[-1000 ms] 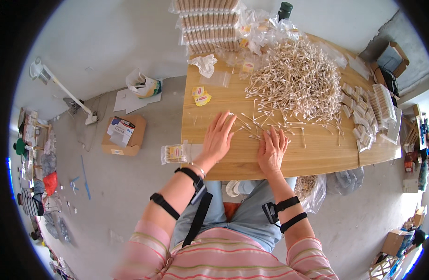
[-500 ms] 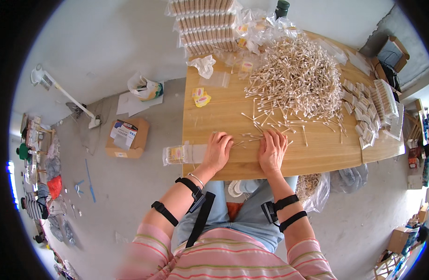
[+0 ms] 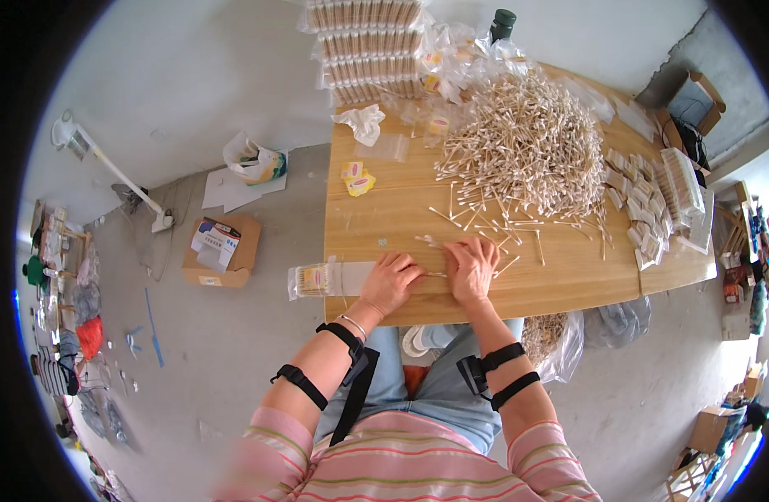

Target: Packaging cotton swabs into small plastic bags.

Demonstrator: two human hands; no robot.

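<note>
A few loose cotton swabs (image 3: 435, 274) lie between my hands near the table's front edge. My left hand (image 3: 390, 283) is closed, its fingertips pinched at the left end of these swabs. Across from it, my right hand (image 3: 471, 269) bends its fingers down over their other end, hiding part of them. Left of my left hand lies a clear plastic packet of swabs (image 3: 312, 280) with a yellow label, its pale flap reaching under my wrist. Beyond my right hand rises a big heap of loose cotton swabs (image 3: 535, 142), with strays scattered toward me.
Stacked swab packs (image 3: 369, 50) stand at the back left, beside crumpled clear bags (image 3: 460, 63) and a dark green bottle (image 3: 502, 25). Yellow cards (image 3: 358, 179) lie at the left. Small bundles (image 3: 640, 197) fill the right side. A cardboard box (image 3: 225, 251) sits on the floor.
My right hand has shifted left, toward my left hand, with its fingers drawn in. My left hand has moved slightly toward me, and its fingertips have come to the swabs.
</note>
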